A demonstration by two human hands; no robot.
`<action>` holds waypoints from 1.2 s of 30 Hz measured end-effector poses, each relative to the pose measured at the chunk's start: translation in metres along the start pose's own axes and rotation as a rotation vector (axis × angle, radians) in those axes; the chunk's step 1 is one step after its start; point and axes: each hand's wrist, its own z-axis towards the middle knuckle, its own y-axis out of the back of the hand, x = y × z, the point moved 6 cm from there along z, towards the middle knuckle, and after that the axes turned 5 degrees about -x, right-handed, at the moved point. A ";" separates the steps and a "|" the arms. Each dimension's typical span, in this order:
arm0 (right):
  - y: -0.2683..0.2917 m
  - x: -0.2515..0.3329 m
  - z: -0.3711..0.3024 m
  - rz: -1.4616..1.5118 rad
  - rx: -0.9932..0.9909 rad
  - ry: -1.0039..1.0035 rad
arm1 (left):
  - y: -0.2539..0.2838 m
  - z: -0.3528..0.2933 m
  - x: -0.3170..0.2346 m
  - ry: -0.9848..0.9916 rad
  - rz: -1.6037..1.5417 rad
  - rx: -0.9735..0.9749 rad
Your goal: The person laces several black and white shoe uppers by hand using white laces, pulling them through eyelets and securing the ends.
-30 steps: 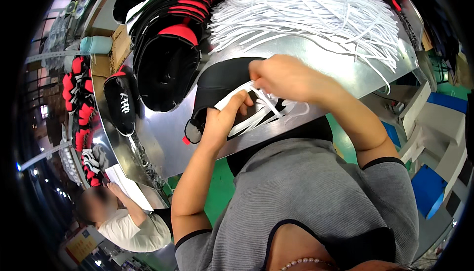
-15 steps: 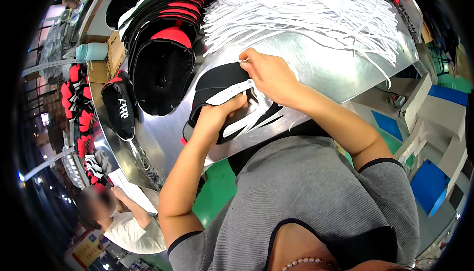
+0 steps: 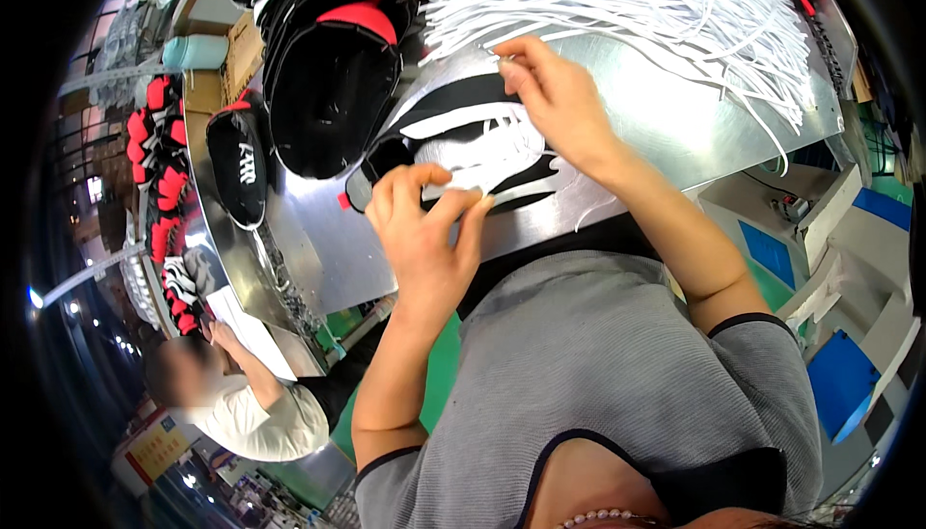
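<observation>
A black and white shoe upper (image 3: 463,92) with a red tab lies on the metal table in front of me. White shoelace (image 3: 509,151) is bunched over its middle opening. My left hand (image 3: 420,230) is at the near side of the upper, thumb and finger pinched on a strand of the white lace. Above the far edge of the upper, my right hand (image 3: 564,109) is closed in a pinch. Something small and thin shows at its fingertips, too small to make out.
A large heap of white laces (image 3: 617,18) covers the far side of the metal table (image 3: 666,134). Stacked black and red shoe uppers (image 3: 333,95) stand at the left, beside a single laced upper (image 3: 236,167). Another person (image 3: 260,413) works at the lower left.
My left hand has come out of the shoe opening and back toward me, now pinching lace. My right hand has shifted slightly up and right, still pinched. The view has shifted somewhat.
</observation>
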 end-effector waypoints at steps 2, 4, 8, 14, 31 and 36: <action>0.010 0.007 -0.005 0.113 0.001 -0.070 | -0.009 0.001 -0.001 0.012 0.040 -0.004; 0.016 0.019 -0.017 0.157 0.056 -0.085 | -0.013 0.003 0.003 0.017 0.070 0.004; 0.021 0.036 -0.049 0.153 0.212 -0.046 | -0.016 0.007 0.003 -0.028 0.002 -0.037; 0.005 0.023 -0.085 0.884 0.448 -0.699 | 0.004 0.007 0.010 0.197 -0.424 0.000; 0.021 0.034 -0.060 0.353 0.355 -0.307 | -0.030 0.001 0.016 0.107 -0.131 -0.094; 0.008 0.016 -0.078 0.231 0.375 -0.245 | -0.030 0.004 0.018 0.127 -0.032 -0.106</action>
